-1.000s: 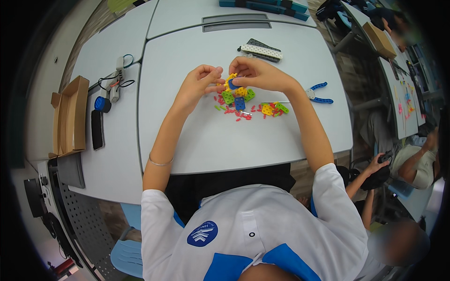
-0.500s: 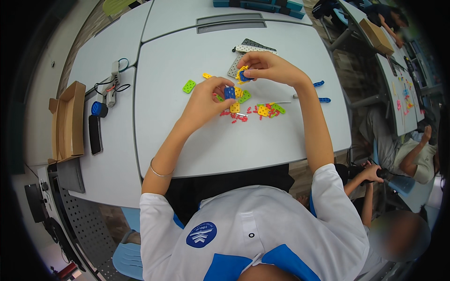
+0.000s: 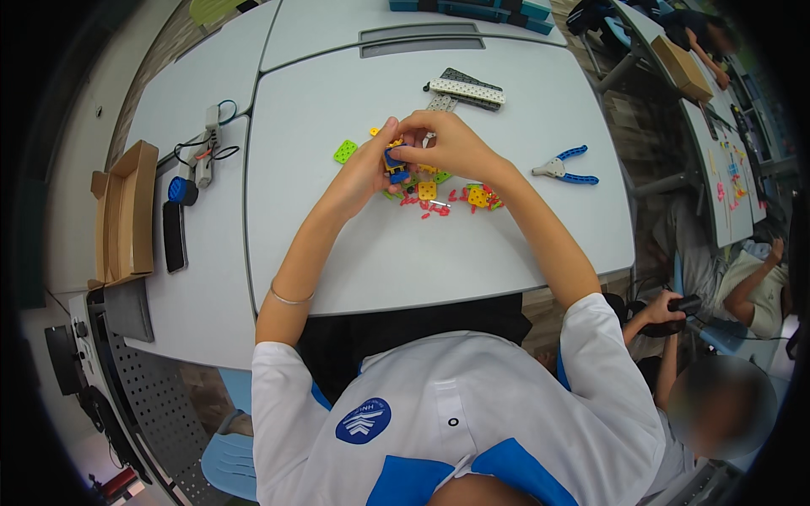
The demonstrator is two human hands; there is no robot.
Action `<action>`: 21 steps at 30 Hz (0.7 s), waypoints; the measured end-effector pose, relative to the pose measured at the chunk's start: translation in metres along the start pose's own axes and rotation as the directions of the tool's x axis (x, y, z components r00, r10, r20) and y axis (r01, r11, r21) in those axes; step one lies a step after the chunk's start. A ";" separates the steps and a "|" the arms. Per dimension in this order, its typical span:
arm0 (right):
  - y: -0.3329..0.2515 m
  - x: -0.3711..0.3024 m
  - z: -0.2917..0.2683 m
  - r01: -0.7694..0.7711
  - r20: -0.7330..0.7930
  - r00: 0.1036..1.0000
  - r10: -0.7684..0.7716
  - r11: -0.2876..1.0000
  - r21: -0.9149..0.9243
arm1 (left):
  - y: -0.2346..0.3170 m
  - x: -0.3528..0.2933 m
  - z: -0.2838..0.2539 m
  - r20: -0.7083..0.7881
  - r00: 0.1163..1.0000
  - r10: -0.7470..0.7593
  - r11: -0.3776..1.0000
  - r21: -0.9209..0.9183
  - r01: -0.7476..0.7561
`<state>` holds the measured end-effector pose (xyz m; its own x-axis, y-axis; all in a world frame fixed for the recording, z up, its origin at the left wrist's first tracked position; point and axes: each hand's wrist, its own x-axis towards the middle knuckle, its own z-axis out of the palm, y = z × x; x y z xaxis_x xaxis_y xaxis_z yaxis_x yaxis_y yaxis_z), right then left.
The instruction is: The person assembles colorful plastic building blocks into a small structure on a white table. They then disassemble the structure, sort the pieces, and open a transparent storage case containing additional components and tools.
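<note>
Above the middle of the table my left hand [image 3: 361, 175] and my right hand [image 3: 451, 145] meet, both closed on blue and yellow plastic building pieces [image 3: 395, 158]. A blue block lies in the left hand's grip; the right fingers press on the blue and yellow assembly. How the pieces join is hidden by the fingers. Just below them lie yellow plates [image 3: 428, 191], scattered red pegs [image 3: 432, 207] and partly covered green plates. Left of my left hand is a green perforated plate [image 3: 345, 152]. Beyond my right hand are white and dark grey perforated beams [image 3: 467, 92].
Blue-handled pliers [image 3: 567, 166] lie at the right. On the left table are a cardboard box [image 3: 126, 215], a black phone [image 3: 174, 238] and a power strip [image 3: 208, 150]. A teal case [image 3: 472, 15] stands at the far edge. A person's hand [image 3: 662, 309] shows at the right.
My hands were apart, each with pieces; now they have come together. The right hand moved left and nearer, bringing its blue and yellow assembly to the left hand's block.
</note>
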<state>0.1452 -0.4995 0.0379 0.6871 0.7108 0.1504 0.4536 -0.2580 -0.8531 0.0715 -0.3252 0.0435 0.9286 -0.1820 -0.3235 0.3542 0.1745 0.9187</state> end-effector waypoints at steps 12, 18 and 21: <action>-0.016 -0.018 -0.036 -0.062 -0.008 0.998 0.061 0.979 -0.196 | 0.017 0.005 -0.044 -0.071 0.991 0.114 0.983 -0.138 -0.123; -0.025 -0.041 -0.003 -0.168 0.076 0.973 0.219 0.891 -0.421 | 0.030 -0.001 -0.076 -0.292 0.921 0.257 0.830 0.555 -0.056; -0.029 -0.037 -0.003 -0.217 0.133 0.946 0.295 0.883 -0.416 | 0.027 -0.004 -0.077 -0.319 0.901 0.293 0.604 0.792 0.084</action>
<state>0.1078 -0.5203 0.0584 0.7086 0.6834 -0.1756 0.4876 -0.6541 -0.5782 0.0864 -0.2455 0.0524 0.9762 0.1954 -0.0943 0.2038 -0.6766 0.7076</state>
